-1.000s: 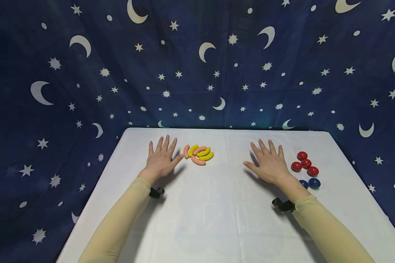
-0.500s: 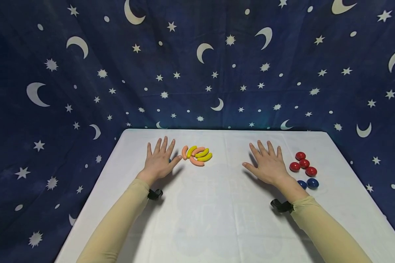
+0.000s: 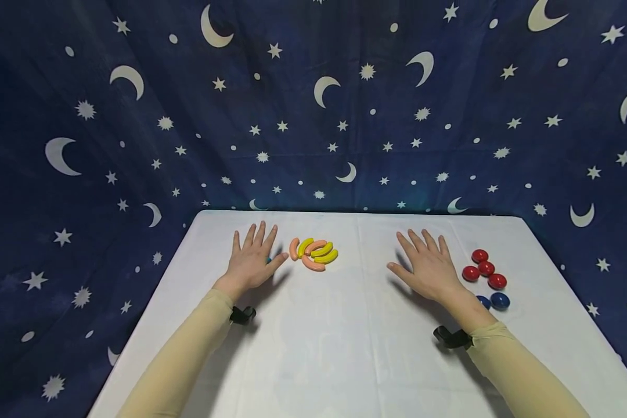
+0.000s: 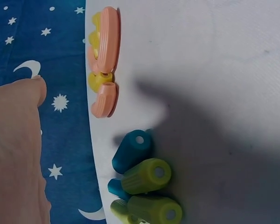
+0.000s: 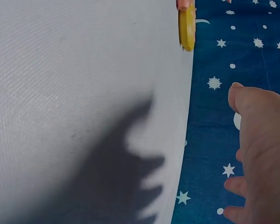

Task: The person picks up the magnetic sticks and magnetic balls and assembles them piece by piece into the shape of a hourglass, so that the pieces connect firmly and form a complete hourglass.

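Note:
My left hand [image 3: 251, 264] hovers over the far left of the table, palm down with its fingers spread, holding nothing. Beneath it, mostly hidden in the head view, lie teal pieces [image 4: 132, 151] and green ridged cylindrical pieces [image 4: 147, 176]. Just right of its thumb is a cluster of yellow banana-shaped pieces [image 3: 325, 256] and salmon-coloured curved, sausage-like pieces [image 3: 313, 264]. My right hand [image 3: 428, 270] also hovers palm down, fingers spread and holding nothing. To its right sit several glossy red oval pieces [image 3: 471, 273]. Two dark blue oval pieces [image 3: 500, 300] lie nearer, one partly covered by the right wrist.
A white cloth covers the table [image 3: 313, 348]. Its far edge meets a dark blue curtain [image 3: 292, 104] printed with moons and stars. A small black camera mount [image 3: 451, 338] juts from the right wrist, and another black mount [image 3: 242, 315] from the left.
The whole head view has shifted slightly, with the table now lower in the frame. Both hands keep almost the same spread pose over the table, and the pieces stay where they were.

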### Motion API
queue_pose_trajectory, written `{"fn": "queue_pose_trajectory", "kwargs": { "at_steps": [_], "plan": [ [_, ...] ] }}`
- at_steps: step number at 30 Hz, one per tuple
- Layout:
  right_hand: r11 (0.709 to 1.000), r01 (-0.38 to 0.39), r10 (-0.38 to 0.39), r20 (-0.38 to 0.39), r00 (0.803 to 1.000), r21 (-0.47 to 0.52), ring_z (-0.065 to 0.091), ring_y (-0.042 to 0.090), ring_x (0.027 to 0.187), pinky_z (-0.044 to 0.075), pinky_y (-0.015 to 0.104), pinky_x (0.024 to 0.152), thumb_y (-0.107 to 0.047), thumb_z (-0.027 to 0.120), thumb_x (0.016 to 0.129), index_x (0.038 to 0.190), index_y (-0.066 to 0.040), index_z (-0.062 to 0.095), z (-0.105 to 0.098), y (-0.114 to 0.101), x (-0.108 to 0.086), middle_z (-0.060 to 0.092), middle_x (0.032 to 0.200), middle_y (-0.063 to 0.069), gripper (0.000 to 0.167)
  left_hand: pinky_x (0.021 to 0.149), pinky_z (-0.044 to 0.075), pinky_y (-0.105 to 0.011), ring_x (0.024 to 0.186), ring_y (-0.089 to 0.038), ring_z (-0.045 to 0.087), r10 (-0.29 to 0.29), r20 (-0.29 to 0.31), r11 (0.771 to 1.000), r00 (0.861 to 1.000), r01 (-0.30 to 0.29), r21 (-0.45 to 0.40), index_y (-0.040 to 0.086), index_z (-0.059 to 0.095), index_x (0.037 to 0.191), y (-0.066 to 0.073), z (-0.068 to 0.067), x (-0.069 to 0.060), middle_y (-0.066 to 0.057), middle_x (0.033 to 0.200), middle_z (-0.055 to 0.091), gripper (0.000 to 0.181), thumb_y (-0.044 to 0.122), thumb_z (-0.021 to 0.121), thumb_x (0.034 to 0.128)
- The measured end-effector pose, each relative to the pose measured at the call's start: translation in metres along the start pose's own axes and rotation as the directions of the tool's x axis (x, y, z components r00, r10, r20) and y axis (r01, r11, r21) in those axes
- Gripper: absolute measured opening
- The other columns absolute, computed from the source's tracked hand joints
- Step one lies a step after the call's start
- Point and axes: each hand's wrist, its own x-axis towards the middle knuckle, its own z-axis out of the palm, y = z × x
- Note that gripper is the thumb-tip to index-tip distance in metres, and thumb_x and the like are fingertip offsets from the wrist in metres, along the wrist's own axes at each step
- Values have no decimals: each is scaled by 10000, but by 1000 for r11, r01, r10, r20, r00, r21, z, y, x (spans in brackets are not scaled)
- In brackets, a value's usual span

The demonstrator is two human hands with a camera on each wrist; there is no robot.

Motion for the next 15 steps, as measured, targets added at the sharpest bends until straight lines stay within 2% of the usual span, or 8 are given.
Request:
{"fn": "queue_pose_trajectory", "kwargs": {
  "at_steps": [4, 9, 15],
  "plan": [
    [999, 25, -24, -24, 999, 43, 202, 490, 1487, 33, 698, 1154, -686, 497, 965, 1600, -102, 334, -5, -2, 0, 326, 1613, 224, 879, 1162, -81, -658, 1558, -370, 5, 0, 14, 1000, 1000, 0, -26, 225, 75, 1656, -1, -4, -3, -131, 1708, 20, 841, 717, 292, 1010],
    [992, 68, -60, -73, 995, 110, 322, 461, 1442, 151, 665, 1155, -522, 621, 972, 1551, -72, 424, -12, 0, -3, 417, 1558, 226, 759, 1172, -38, -657, 1555, -385, 19, 29, 2, 997, 1000, -29, -67, 190, 127, 1656, -5, -6, -5, -149, 1704, 45, 850, 676, 392, 1012],
    [982, 84, -67, -107, 992, 169, 467, 419, 1346, 260, 640, 1115, -389, 637, 997, 1463, -69, 549, -19, 4, -10, 566, 1437, 189, 572, 1195, 16, -622, 1552, -387, 51, 79, -21, 990, 997, -81, -117, 158, 178, 1648, -11, -6, -6, -160, 1695, 113, 850, 581, 534, 1003]
  ]
}}
